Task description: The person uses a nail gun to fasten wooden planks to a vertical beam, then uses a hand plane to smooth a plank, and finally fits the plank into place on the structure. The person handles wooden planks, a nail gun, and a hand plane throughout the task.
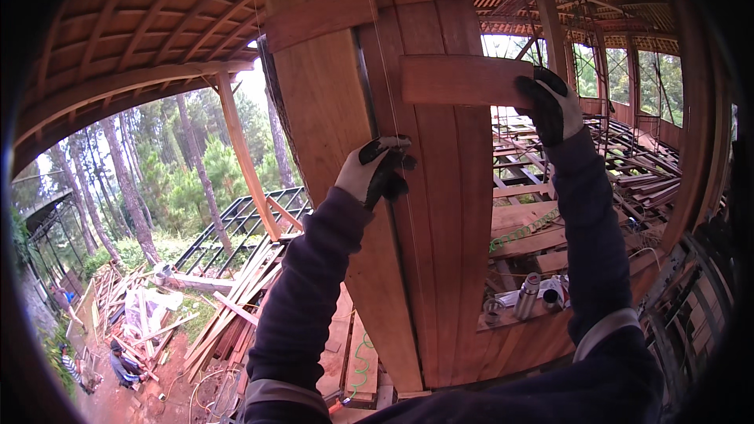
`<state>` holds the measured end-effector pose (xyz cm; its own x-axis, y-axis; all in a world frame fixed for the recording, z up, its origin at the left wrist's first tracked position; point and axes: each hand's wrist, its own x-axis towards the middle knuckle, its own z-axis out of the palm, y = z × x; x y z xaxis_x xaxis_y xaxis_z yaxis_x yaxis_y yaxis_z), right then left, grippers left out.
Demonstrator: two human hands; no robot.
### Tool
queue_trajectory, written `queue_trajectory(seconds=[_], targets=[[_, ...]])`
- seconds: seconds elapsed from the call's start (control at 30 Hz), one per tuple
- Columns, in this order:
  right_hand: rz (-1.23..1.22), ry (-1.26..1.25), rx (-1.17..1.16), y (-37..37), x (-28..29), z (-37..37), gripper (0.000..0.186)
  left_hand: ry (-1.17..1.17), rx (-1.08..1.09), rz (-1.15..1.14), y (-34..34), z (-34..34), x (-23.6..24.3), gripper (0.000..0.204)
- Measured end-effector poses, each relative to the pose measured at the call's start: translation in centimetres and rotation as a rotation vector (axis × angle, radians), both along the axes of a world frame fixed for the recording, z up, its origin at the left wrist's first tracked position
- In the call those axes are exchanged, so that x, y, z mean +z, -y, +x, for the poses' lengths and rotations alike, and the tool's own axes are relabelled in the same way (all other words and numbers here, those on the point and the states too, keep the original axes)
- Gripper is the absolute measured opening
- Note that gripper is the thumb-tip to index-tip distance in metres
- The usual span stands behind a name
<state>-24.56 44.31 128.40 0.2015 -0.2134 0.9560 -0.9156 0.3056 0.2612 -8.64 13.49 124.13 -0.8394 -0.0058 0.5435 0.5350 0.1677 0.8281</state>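
My right hand (550, 104), in a black and white work glove, grips the right end of a short reddish wooden board (463, 80). This board lies crosswise against a tall panel of upright wooden planks (444, 180). Lower and to the left, my left hand (378, 171), gloved alike, has its fingers curled in at a thin string (380, 39) that runs down the panel's face. The fingertips appear to pinch that string. Another short crosspiece (322, 20) sits higher up on the panel, over a wide pale plank (314, 94).
Stacked timber (232, 314) and a black metal frame (243, 216) lie below left, with people (126, 365) on the ground. At right are loose boards on a framework, a green coiled hose (526, 232) and a metal flask (528, 296). A wooden post (247, 157) supports the roof.
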Motion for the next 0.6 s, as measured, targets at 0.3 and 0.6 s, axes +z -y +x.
queue_trajectory(seconds=[0.3,0.6], targets=[[-0.033,0.534,0.508,5.5,4.9,-0.5,0.03,-0.105,-0.009,-0.111,-0.1,1.5,-0.1,0.033],[0.052,0.409,0.412,13.0,12.0,1.1,0.038,-0.093,-0.102,-0.065,0.5,0.9,0.3,0.025]])
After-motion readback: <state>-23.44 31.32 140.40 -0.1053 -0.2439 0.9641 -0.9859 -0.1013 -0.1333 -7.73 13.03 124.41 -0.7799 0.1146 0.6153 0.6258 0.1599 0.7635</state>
